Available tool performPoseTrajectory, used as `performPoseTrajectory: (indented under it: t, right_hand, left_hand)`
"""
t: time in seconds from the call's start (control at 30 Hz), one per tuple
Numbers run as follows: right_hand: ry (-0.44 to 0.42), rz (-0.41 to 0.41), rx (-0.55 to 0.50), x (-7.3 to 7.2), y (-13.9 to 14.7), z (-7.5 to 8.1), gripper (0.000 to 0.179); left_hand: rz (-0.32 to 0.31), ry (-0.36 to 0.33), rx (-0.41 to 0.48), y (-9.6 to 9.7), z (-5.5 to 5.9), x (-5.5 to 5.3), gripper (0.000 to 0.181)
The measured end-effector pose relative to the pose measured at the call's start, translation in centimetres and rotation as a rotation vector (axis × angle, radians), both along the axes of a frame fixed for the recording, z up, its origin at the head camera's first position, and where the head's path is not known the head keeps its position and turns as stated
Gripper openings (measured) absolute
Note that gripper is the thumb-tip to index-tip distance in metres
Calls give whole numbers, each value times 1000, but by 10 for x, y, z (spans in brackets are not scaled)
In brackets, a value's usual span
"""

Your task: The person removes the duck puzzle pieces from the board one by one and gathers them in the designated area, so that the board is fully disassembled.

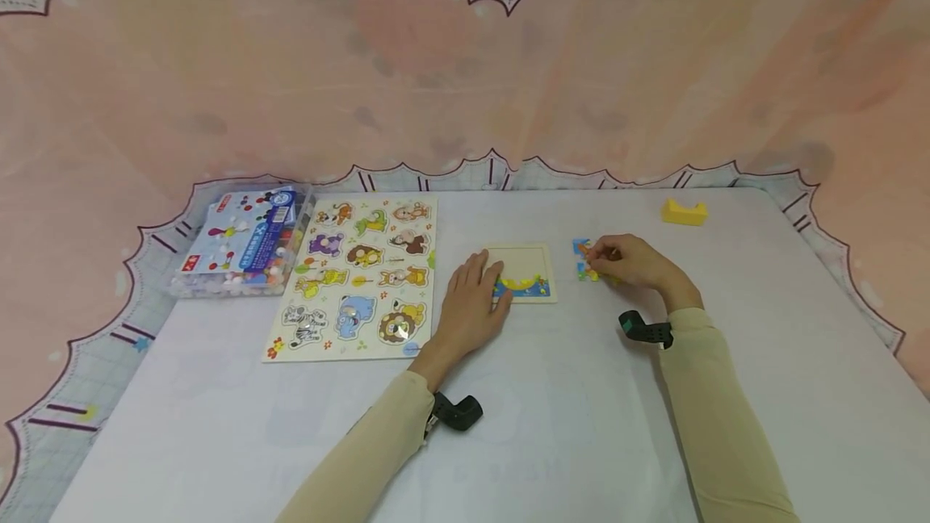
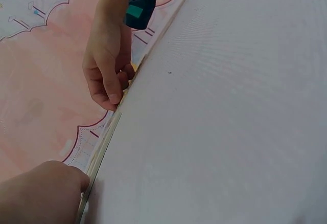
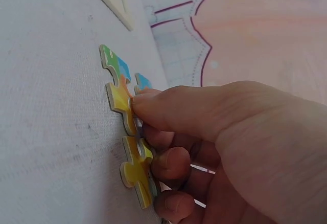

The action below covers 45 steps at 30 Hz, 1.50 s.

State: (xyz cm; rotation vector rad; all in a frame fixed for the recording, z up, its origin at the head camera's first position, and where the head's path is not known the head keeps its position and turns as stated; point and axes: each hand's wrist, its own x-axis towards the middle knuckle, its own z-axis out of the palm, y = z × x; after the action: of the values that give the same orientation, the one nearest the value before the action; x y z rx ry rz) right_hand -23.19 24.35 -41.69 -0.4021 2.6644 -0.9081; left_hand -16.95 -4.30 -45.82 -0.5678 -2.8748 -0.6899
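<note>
My left hand (image 1: 485, 279) lies flat with straight fingers on the left edge of a small wooden jigsaw tray (image 1: 526, 265), whose bottom row holds blue and yellow pieces. To the tray's right, my right hand (image 1: 592, 258) curls over a few loose jigsaw pieces (image 1: 581, 248) on the white table. In the right wrist view the thumb and curled fingers (image 3: 168, 165) pinch an orange-yellow piece (image 3: 121, 97), and a second yellow piece (image 3: 134, 169) lies just below it. The left wrist view shows the tray's edge (image 2: 104, 144) between my left hand (image 2: 46, 191) and my right hand (image 2: 107, 65).
An animal peg puzzle board (image 1: 359, 277) lies left of the tray, with a clear plastic box of small coloured items (image 1: 247, 240) beyond it. A yellow block (image 1: 684, 211) sits at the far right. Pink cloth walls surround the white table (image 1: 567, 410).
</note>
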Motion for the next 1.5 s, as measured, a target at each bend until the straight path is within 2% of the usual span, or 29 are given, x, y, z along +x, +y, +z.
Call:
performPoseTrajectory:
  t: [0.17, 0.33, 0.43, 0.6, 0.7, 0.87, 0.97, 1.17, 1.5]
  right_hand:
    - [20, -16, 0, 0, 0, 0, 18]
    - [47, -12, -31, 0, -7, -1, 18]
    - [76, 3, -51, 0, -14, -1, 16]
    - [122, 77, -56, 7, -32, 0, 15]
    - [121, 146, -53, 14, -45, -1, 21]
    - [163, 220, -11, 24, -58, -2, 28]
    - [191, 217, 31, 28, -61, -2, 29]
    - [170, 213, 59, 34, -66, -2, 34]
    - [192, 207, 58, 35, -70, -2, 35]
  left_hand:
    - [-40, 42, -52, 5, 7, 3, 50]
    - [-125, 52, -122, 7, 14, 17, 52]
    - [-198, 43, -177, 5, 12, 27, 54]
    - [-284, 90, -243, -3, 4, 35, 59]
    - [-299, 105, -228, -6, 1, 35, 59]
    - [-310, 83, -191, -9, -1, 34, 58]
    - [-312, 71, -176, -11, -1, 34, 58]
    - [-320, 63, -151, -12, -2, 34, 57]
    - [-316, 48, -157, -13, 1, 34, 57]
